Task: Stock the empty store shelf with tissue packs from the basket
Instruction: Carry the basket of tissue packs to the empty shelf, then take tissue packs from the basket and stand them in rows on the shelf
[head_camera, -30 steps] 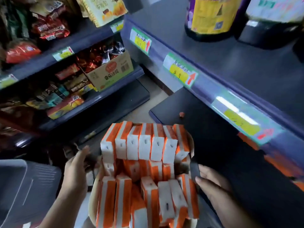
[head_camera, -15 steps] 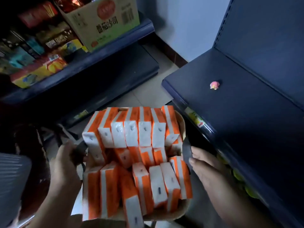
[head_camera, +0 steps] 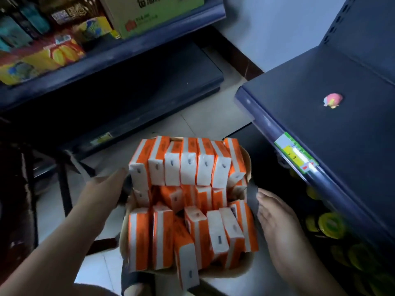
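Orange-and-white tissue packs (head_camera: pixel 188 199), standing on end in rows, packed tight in a tan basket (head_camera: pixel 245 268) held low over the tiled floor (head_camera: pixel 205 122). Left hand (head_camera: pixel 102 189): on the basket's left side, fingers closed around the dark handle (head_camera: pixel 126 189) there. Right hand (head_camera: pixel 275 210): on the basket's right side, fingers wrapped around the dark handle on that side. Dark blue shelf (head_camera: pixel 342 146): to the right of the basket, bare except for a small pink item (head_camera: pixel 332 100); price label (head_camera: pixel 296 154) on its front edge. Yellow-lidded goods (head_camera: pixel 331 225): on the level beneath. Snack packets (head_camera: pixel 40 58) and a cardboard box (head_camera: pixel 154 13): on the shelving at left.
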Motion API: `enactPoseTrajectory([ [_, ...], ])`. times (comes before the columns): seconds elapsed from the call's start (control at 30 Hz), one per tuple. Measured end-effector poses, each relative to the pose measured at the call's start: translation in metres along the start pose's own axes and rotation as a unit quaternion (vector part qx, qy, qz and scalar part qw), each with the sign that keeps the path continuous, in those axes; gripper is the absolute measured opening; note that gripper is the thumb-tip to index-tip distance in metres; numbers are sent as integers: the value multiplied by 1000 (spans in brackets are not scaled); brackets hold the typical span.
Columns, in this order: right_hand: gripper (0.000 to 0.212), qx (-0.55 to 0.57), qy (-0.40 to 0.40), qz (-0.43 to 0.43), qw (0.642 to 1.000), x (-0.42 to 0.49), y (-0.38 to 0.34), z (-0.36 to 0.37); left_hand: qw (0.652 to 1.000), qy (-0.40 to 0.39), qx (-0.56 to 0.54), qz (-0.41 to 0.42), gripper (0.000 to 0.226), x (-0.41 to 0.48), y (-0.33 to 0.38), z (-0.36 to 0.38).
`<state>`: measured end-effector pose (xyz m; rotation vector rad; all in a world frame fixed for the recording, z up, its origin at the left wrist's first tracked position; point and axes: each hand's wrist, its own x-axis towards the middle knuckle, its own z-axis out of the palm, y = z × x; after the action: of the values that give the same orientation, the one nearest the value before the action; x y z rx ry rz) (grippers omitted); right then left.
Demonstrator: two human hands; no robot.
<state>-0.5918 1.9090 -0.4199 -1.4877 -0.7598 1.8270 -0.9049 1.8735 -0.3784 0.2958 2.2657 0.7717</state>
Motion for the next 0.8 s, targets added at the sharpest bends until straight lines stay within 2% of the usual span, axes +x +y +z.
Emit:
enactPoseTrajectory([
  [0.07, 13, 10, 23, -2, 1000, 17, 14, 7, 999, 0, 37, -28, 36, 13, -10, -2],
  [0.13, 15, 21, 41, -1, 999, 30, 21, 18, 995, -15, 82, -49, 39, 21, -22, -5],
  [0.23, 16, 1, 29, -11, 1000, 49, 39, 30, 988, -48, 135, -61, 41, 31, -45, -1],
  [0.3, 31, -28, 19, -23, 999, 57, 44, 37, 984, -58, 156, -63, 44, 29, -53, 5],
  [0.37, 36, -44, 26, -28, 998, 62, 48, 43, 985, -54, 149, -62, 48, 25, -62, 10],
  [0.43, 16, -52, 15, -48, 997, 60, 45, 49, 987, -61, 121, -80, 51, 17, -63, 13],
  [0.47, 16, -59, 21, -52, 997, 60, 45, 49, 987, -66, 112, -93, 52, 12, -63, 15],
  [0.5, 33, -69, 27, -57, 996, 59, 47, 46, 987, -71, 104, -99, 52, 8, -64, 17],
  [0.53, 39, -82, 24, -65, 994, 55, 46, 46, 988, -77, 93, -99, 53, 4, -65, 21],
  [0.6, 13, -109, 10, -88, 990, 52, 43, 45, 990, -88, 68, -88, 54, -4, -66, 29],
  [0.63, 14, -119, 6, -94, 989, 55, 43, 42, 991, -94, 58, -81, 50, -8, -65, 33],
  [0.7, 32, -161, 2, -93, 983, 63, 40, 38, 990, -102, 38, -93, 43, -11, -64, 36],
  [0.8, 55, -279, -11, -116, 953, 71, 46, 22, 980, -135, 98, -107, 56, -18, -67, 36],
])
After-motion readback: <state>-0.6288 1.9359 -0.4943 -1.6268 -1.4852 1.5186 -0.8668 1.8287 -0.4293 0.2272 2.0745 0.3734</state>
